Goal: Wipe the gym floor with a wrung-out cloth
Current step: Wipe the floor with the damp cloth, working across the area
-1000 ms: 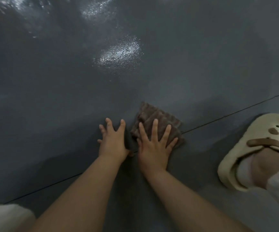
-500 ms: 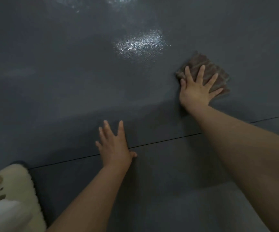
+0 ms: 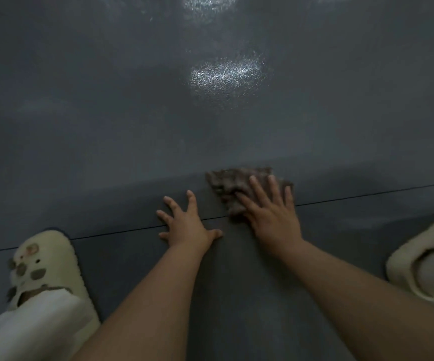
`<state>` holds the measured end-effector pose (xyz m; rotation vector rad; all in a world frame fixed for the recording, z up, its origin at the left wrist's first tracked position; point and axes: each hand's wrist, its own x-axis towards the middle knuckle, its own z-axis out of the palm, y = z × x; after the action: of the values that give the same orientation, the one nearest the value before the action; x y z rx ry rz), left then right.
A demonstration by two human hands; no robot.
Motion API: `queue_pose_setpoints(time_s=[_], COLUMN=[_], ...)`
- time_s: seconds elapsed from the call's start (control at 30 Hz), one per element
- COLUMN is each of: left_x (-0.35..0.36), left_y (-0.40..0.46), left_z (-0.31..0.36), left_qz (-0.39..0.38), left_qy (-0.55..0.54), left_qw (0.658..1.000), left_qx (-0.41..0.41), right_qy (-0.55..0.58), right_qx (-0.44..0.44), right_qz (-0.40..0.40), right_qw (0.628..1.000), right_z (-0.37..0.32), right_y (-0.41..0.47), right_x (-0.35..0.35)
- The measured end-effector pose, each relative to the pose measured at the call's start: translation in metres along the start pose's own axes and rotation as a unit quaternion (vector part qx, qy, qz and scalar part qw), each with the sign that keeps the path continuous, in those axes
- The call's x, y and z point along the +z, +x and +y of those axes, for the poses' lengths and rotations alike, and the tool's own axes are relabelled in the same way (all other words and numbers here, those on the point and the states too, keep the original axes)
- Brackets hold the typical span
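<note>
Right hand (image 3: 273, 217) is pressing brown cloth (image 3: 233, 188) flat, fingers straight.
Left hand (image 3: 187, 225), at its 9 o'clock, is bracing open-fingered on grey floor (image 3: 106, 126); damp surface risks slipping.

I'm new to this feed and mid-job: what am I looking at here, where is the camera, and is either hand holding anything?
No machine: these are a person's two bare hands, filmed by one wide-angle camera worn on the head, looking down. The dark grey floor has a thin seam across it. The right hand presses a brown cloth flat with straight fingers. The left hand rests open on the bare floor, holding nothing. Cream clogs show at both sides.
</note>
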<state>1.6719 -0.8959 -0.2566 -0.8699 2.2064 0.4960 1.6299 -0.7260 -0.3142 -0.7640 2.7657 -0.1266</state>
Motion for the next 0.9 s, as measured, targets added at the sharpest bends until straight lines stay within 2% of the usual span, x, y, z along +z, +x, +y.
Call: queue_pose_setpoints(time_s=[0.07,0.17,0.23,0.27,0.33,0.37,0.43,0.5,0.57,0.77,0.9], left_x=[-0.008,-0.021,-0.026,-0.027,-0.026,-0.025,-0.025,-0.027,-0.031,-0.05,-0.058], left_y=[-0.002,-0.006,-0.012,-0.016,-0.028,-0.034,-0.046,-0.06,-0.076,-0.134,-0.169], left_z=[-0.009,-0.033,-0.045,-0.048,-0.05,-0.049,-0.047,-0.048,-0.048,-0.047,-0.056], left_qz=[-0.025,-0.046,-0.036,-0.032,-0.024,-0.016,0.004,0.015,0.018,0.043,0.079], left_qy=[-0.013,-0.033,-0.052,-0.058,-0.057,-0.046,-0.021,-0.018,-0.022,-0.054,-0.061], left_qw=[0.999,0.995,0.993,0.993,0.994,0.995,0.997,0.998,0.997,0.994,0.991], left_qx=[0.027,0.08,0.095,0.094,0.088,0.084,0.077,0.065,0.065,0.079,0.094], right_qy=[0.017,0.096,0.128,0.122,0.111,0.118,0.191,0.216,0.163,0.103,0.058], right_qx=[0.102,0.333,0.382,0.35,0.184,0.098,0.021,0.018,0.016,0.024,0.025], right_qz=[-0.007,-0.02,-0.036,-0.054,-0.103,-0.146,-0.247,-0.277,-0.278,-0.249,-0.217], right_qw=[0.995,0.938,0.914,0.927,0.971,0.977,0.95,0.936,0.947,0.963,0.974], right_z=[0.034,0.044,0.017,-0.003,-0.05,-0.073,-0.104,-0.115,-0.108,-0.085,-0.093], right_y=[0.005,0.007,0.016,0.021,0.029,0.031,0.034,0.031,0.02,-0.036,-0.069], right_x=[-0.012,-0.027,-0.031,-0.03,-0.029,-0.035,-0.057,-0.076,-0.09,-0.138,-0.177])
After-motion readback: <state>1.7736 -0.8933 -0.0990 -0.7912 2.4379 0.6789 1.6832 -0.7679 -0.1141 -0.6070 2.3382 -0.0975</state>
